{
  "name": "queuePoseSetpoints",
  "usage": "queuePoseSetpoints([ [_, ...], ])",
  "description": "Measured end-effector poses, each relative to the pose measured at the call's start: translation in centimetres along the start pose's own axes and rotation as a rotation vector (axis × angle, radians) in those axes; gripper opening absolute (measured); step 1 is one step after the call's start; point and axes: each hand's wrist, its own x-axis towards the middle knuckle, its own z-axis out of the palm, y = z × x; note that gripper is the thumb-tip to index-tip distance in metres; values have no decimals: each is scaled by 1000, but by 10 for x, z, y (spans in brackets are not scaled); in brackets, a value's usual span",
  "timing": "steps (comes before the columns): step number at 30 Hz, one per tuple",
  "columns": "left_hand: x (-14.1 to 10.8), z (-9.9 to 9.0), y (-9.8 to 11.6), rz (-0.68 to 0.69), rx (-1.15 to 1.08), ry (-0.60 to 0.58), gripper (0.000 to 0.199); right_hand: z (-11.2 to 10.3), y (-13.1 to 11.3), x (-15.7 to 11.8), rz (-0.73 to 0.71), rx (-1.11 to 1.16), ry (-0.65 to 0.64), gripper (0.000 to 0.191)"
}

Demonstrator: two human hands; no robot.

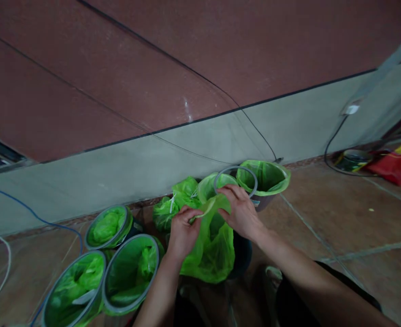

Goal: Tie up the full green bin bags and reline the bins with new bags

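Observation:
Between my hands hangs a thin, see-through green plastic bag (pixel 210 254), its mouth at the top. My left hand (pixel 184 229) pinches the bag's rolled edge on the left side. On the other side, my right hand (pixel 243 209) grips the rim, fingers curled over it. Partly hidden behind the bag stands a dark bucket (pixel 242 256). A loose grey ring (pixel 254 176) lies just beyond my right hand, over bins lined with green bags. One lined bin (pixel 266 179) stands at the back right.
Several grey-rimmed bins with green liners stand at left, among them one bin (pixel 131 272). Tied green bags (pixel 163 213) rest near the wall (pixel 125 170). Cables run along wall and floor, including a blue cable (pixel 33 211). A red item (pixel 399 168) lies at far right.

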Motion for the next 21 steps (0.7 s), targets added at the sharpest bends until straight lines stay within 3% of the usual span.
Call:
queuePoseSetpoints([
  [2,-1,-1,-1,21,20,-24,18,0,2,2,-49,-43,-39,52],
  [5,-3,-1,1,24,49,-65,19,0,4,4,-104,-78,-161,29],
  [8,-4,0,5,-9,78,-91,17,2,5,4,-53,-40,-229,24],
  [16,-5,-1,5,-37,78,-96,14,-5,18,1,344,-77,-71,30],
  [21,-5,-7,-7,-18,241,-54,21,-13,47,8,536,180,63,33],
])
